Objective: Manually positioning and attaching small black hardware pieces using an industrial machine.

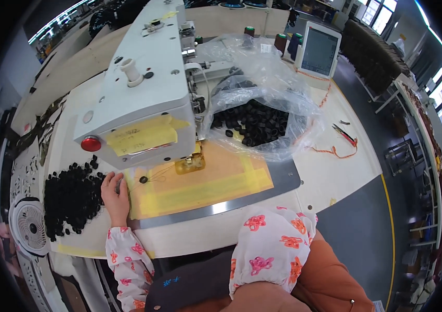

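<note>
My left hand (pixel 115 197) rests on the white table at the right edge of a heap of small black ring-like pieces (pixel 73 197). Its fingers stretch forward, a little apart, with nothing visible in them. Just right of it, one black piece (pixel 143 180) with loose thread lies on the yellow-taped plate (pixel 179 200), under the sewing machine's head (pixel 143 114). My right arm shows only as a flowered sleeve (pixel 267 244) at the table's front edge; the right hand is out of sight.
A clear plastic bag (pixel 299 125) of larger black rings stands open right of the machine. Beyond it are thread cones (pixel 280 43) and a screen (pixel 318 49). Snips (pixel 344 134) on an orange cord lie at the right. A white fan (pixel 28 226) stands at the left.
</note>
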Tool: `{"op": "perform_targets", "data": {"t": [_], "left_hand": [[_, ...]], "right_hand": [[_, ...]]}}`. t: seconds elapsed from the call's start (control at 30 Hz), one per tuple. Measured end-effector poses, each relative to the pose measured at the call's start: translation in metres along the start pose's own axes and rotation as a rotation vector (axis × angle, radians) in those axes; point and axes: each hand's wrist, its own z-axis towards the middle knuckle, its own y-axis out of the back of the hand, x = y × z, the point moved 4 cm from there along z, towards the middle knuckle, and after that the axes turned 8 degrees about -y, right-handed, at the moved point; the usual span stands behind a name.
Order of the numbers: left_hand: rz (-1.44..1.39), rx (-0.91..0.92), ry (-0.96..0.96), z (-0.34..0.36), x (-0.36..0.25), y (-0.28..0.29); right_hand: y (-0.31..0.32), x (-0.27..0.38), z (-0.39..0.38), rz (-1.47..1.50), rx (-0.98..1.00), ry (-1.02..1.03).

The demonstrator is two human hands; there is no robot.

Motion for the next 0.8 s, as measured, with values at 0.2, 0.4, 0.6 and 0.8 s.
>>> {"op": "perform_targets", "data": {"t": [0.2, 0.4, 0.6, 0.8], "left_hand": [[0.080, -0.076, 0.006, 0.002, -0.015, 0.005], [0.063, -0.023, -0.251, 0.003, -0.079, 0.006], [-0.120, 0.279, -0.328, 0.019, -0.128, -0.062], [-0.046, 0.137, -0.348, 0.014, -0.117, -0.073]], "right_hand": [[-0.003, 0.003, -0.013, -0.094, 0.004, 0.039], [0.037, 0.044, -0.081, -0.885, -0.260, -0.358], [0.102, 0.137, -0.200, -2.467, -1.531, -0.619], [0.149, 0.151, -0.238, -2.530, -1.600, -0.779]]}}
